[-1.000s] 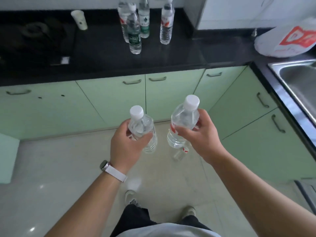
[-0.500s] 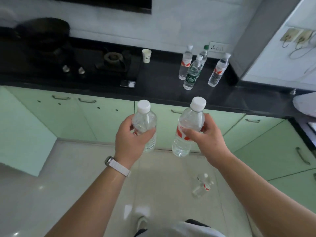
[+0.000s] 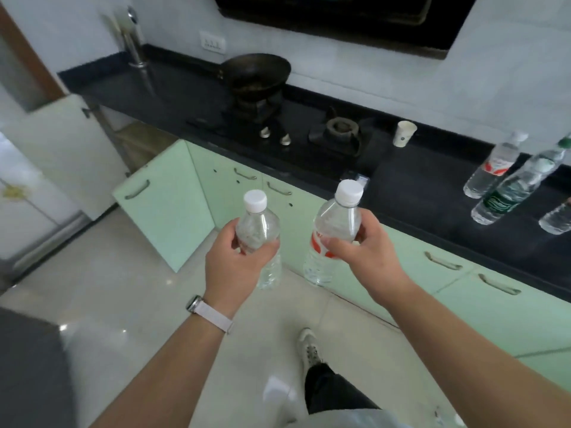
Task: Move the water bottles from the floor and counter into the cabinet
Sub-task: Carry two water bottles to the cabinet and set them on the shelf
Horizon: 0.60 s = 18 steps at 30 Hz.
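One water bottle (image 3: pixel 259 242) is gripped in the left hand (image 3: pixel 236 267) and another (image 3: pixel 332 239) in the right hand (image 3: pixel 363 247), both right of the open cabinet door (image 3: pixel 163 208); carrying is judged underway, placement inside being needed next.

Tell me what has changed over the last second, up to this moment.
The view swung left along the counter: the sink and the floor bottle left the frame, and an open cabinet door, stove and wok came in. The counter bottles slid to the right edge. Unchanged: left hand and right hand each grip an upright bottle.
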Available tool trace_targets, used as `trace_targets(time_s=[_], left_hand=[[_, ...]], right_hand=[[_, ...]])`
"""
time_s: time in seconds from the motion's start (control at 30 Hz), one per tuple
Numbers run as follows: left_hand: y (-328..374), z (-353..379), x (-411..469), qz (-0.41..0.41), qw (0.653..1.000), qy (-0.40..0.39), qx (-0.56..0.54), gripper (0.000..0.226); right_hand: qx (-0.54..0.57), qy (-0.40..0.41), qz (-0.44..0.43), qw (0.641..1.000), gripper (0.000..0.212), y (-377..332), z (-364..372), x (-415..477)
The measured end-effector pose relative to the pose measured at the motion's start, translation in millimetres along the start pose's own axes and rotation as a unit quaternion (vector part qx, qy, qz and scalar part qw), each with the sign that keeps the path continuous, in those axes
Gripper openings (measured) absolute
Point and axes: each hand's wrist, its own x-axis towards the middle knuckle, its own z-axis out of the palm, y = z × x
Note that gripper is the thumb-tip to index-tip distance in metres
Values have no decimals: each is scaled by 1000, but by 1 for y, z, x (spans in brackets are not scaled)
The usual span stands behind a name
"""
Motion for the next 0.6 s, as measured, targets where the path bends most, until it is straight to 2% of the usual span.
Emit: trace_targets(time_s=[0.27, 0.6], left_hand=[[-9, -13, 74, -76, 990, 117, 31, 35], [-13, -41, 136, -105, 954, 278, 39, 37]], right_hand=[[17, -113, 13, 993, 47, -2, 55, 118], [19, -252, -3, 967, 46, -19, 130, 231]])
